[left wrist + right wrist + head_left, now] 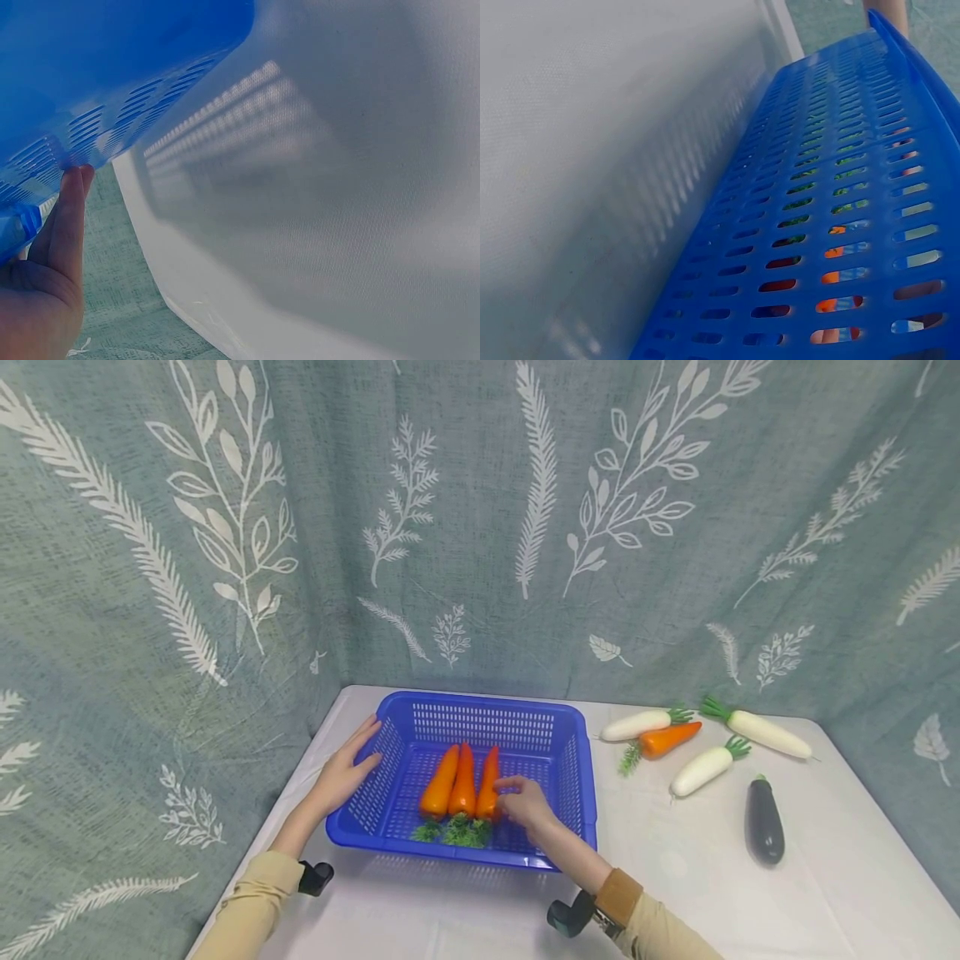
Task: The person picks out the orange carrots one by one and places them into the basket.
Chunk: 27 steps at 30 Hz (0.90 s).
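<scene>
A blue plastic basket (480, 698) with slotted walls stands toward the table's left side. Three orange carrots lie side by side in it: the left carrot (441, 783), the middle carrot (464, 781) and the right carrot (487, 783). Their green tops point toward the near wall. My left hand (341, 777) holds the basket's left rim, thumb inside; the left wrist view shows the fingers (69, 217) against the outer wall. Inside the basket, my right hand (528, 806) is beside the right carrot, fingers loosely bent at its edge. In the right wrist view the slotted wall (810, 202) hides most of it.
On the white table (675, 893), right of the basket, lie an upper white radish (636, 725), a carrot (667, 740), a lower white radish (701, 772), a far-right white radish (772, 735) and an eggplant (765, 822). A patterned green curtain (480, 527) hangs behind.
</scene>
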Each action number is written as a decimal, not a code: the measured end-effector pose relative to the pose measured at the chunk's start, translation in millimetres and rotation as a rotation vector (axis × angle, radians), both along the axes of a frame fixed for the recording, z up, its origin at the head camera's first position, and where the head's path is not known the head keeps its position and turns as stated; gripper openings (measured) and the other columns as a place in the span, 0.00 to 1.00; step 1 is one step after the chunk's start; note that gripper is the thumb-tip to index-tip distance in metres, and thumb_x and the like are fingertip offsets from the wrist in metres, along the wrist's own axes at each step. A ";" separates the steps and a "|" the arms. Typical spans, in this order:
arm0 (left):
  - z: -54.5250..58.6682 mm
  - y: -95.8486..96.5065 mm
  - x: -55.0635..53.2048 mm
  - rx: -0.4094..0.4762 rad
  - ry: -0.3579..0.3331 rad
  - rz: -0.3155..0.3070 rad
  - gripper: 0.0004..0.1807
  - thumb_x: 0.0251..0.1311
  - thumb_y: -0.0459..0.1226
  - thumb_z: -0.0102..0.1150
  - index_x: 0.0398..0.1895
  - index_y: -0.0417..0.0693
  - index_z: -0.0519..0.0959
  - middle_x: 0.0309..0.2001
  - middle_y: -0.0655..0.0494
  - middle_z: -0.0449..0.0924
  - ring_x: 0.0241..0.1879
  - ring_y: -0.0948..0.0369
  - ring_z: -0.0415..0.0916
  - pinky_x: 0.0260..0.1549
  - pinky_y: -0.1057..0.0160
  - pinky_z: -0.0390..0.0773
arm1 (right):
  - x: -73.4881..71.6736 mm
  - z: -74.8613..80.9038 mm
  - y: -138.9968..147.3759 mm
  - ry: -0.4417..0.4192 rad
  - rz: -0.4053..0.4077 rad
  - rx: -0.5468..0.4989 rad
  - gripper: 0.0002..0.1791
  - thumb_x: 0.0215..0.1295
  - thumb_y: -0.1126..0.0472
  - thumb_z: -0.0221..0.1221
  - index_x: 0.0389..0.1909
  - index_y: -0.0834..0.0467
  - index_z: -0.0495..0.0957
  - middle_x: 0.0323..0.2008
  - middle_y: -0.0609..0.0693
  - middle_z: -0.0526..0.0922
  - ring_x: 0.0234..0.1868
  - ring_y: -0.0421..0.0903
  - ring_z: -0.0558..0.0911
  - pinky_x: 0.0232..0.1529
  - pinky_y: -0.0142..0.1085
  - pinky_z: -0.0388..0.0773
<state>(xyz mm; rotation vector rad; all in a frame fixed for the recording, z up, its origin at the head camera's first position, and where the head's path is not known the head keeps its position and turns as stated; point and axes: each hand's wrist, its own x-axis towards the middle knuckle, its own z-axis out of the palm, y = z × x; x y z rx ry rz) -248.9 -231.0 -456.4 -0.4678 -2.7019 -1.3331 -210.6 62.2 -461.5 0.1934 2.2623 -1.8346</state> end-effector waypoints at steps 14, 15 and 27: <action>-1.6 -0.4 -1.6 0.000 0.007 0.000 0.29 0.69 0.29 0.47 0.72 0.31 0.56 0.75 0.37 0.47 0.73 0.39 0.45 0.69 0.38 0.49 | -0.8 1.2 1.6 0.036 -0.029 -0.005 0.23 0.48 0.75 0.53 0.49 0.73 0.77 0.44 0.64 0.79 0.30 0.45 0.71 0.31 0.33 0.72; -1.6 -0.4 -1.4 0.001 0.008 -0.001 0.29 0.69 0.30 0.47 0.72 0.31 0.56 0.75 0.37 0.47 0.73 0.39 0.45 0.68 0.38 0.49 | -0.9 1.2 1.6 0.044 -0.030 -0.006 0.23 0.48 0.75 0.53 0.49 0.73 0.77 0.43 0.63 0.79 0.29 0.44 0.70 0.29 0.31 0.70; -1.8 0.0 -0.1 -0.013 0.016 0.006 0.29 0.69 0.29 0.47 0.72 0.31 0.57 0.75 0.37 0.48 0.73 0.39 0.45 0.68 0.38 0.49 | 1.6 3.7 0.5 0.076 -0.011 -0.043 0.23 0.49 0.74 0.52 0.49 0.74 0.76 0.30 0.53 0.76 0.25 0.42 0.70 0.27 0.29 0.67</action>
